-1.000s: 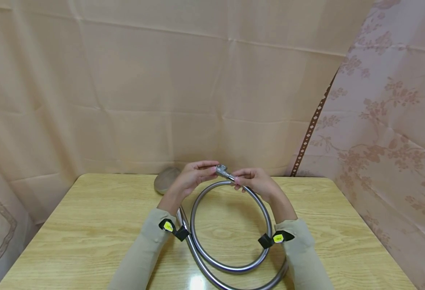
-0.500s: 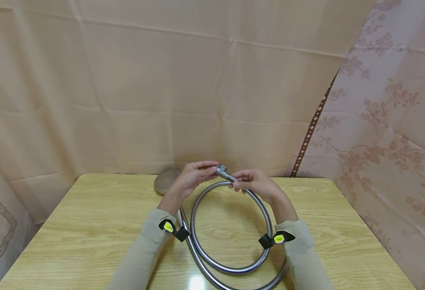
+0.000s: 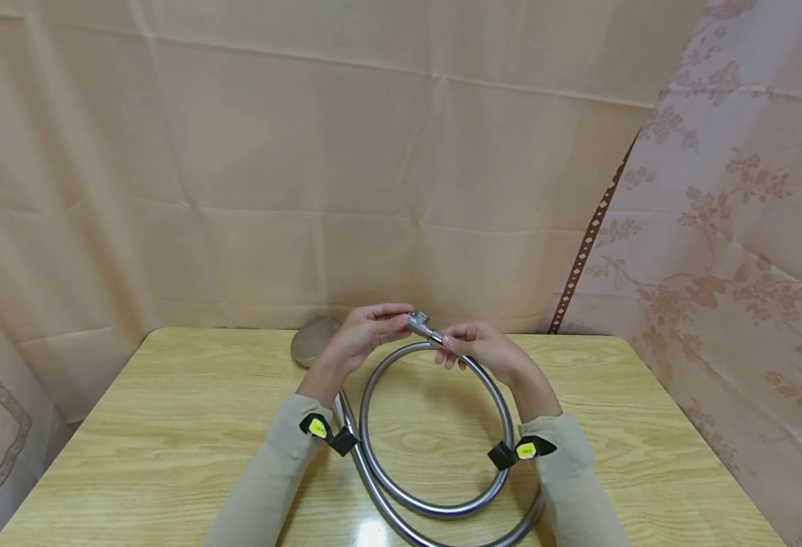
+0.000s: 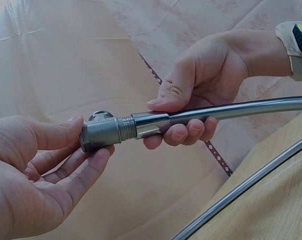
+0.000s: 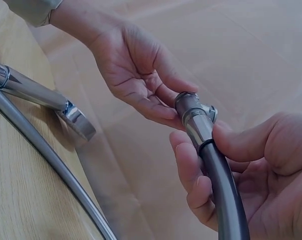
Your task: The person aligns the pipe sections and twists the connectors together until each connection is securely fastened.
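Note:
My left hand (image 3: 359,338) pinches a grey threaded metal fitting (image 4: 103,132) with a short side stub, thumb on top and fingertips below. The chrome nut (image 4: 151,123) at the end of a silver shower hose (image 4: 240,108) sits over part of the fitting's thread, and several thread turns show between them. Thumb and curled fingers of my right hand (image 3: 486,346) grip the hose end at this nut. Both hands are held up over the far part of the table. From there the hose loops down in a wide coil toward the front.
A hand shower head (image 3: 313,342) lies at the table's far edge, left of and partly behind the left hand; its chrome handle (image 5: 36,92) joins the hose's other end. Under it is a wood-grain table (image 3: 188,425). Beige curtains (image 3: 271,190) hang right behind.
The right thumb and fingers have shifted back and forth around the hose end. The left hand and the fitting have stayed in place, and the hose coil barely moved.

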The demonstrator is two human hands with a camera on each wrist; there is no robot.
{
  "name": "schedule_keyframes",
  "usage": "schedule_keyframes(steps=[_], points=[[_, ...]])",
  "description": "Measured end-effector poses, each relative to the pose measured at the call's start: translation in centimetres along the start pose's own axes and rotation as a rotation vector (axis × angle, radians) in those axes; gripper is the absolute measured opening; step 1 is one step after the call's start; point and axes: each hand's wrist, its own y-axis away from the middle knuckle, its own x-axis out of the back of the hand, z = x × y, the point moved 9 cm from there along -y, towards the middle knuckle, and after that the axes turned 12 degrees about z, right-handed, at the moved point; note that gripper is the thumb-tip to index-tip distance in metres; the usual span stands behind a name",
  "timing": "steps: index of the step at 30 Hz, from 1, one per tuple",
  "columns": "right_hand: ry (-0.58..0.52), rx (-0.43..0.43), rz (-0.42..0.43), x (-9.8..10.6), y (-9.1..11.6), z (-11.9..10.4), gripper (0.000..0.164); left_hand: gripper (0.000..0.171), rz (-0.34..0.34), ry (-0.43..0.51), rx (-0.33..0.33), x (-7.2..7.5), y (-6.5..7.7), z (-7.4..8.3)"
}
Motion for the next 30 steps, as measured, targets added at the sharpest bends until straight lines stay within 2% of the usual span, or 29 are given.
schedule_keyframes(steps=[10,15,20,30], points=[[-0.041,-0.012,-0.009,-0.09,-0.03,0.22,0.032,0.035,-0.009,0.001,-0.004,-0.14,-0.05,0.10],[-0.025,0.002,-0.004,0.01,-0.05,0.14,0.025,0.034,-0.001,-0.009,0.006,-0.01,-0.07,0.03],[-0.022,0.026,-0.019,0.00,0.03,-0.03,0.031,0.034,-0.002,-0.014,0.010,0.08,-0.16,-0.15],[-0.090,-0.027,0.009,0.39,0.07,0.20,0.035,0.036,0.002,0.012,-0.002,-0.08,-0.22,-0.02]])
